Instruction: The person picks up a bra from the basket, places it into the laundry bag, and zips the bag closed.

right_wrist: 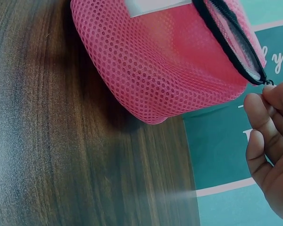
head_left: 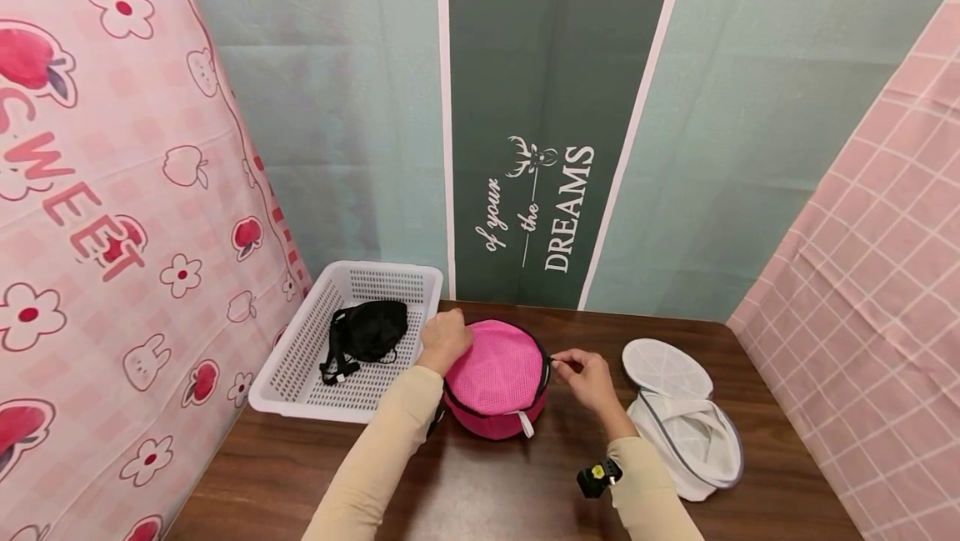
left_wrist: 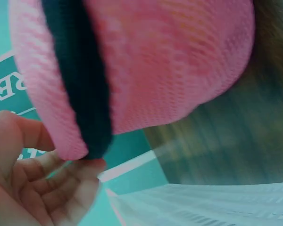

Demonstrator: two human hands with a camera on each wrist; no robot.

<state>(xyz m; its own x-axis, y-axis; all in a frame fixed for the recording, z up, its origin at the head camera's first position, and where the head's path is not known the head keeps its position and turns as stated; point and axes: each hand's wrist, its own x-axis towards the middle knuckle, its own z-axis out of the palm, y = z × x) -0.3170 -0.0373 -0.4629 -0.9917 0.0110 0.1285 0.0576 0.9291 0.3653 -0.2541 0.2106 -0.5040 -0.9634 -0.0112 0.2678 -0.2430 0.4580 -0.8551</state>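
A round pink mesh laundry bag with black trim stands on the table between both hands. In the head view my left hand is at its left upper edge; the left wrist view shows the thumb and fingers pinching the rim beside the black band. On the opposite side my right hand pinches the zipper pull between thumb and forefinger. In the right wrist view the black zipper shows a gap along its teeth. A white tab hangs from the bag's front.
At the left stands a white slotted basket with a black strappy garment inside. A white mesh bag, its round lid folded back, lies on the right. Fabric curtains border the wooden table on three sides.
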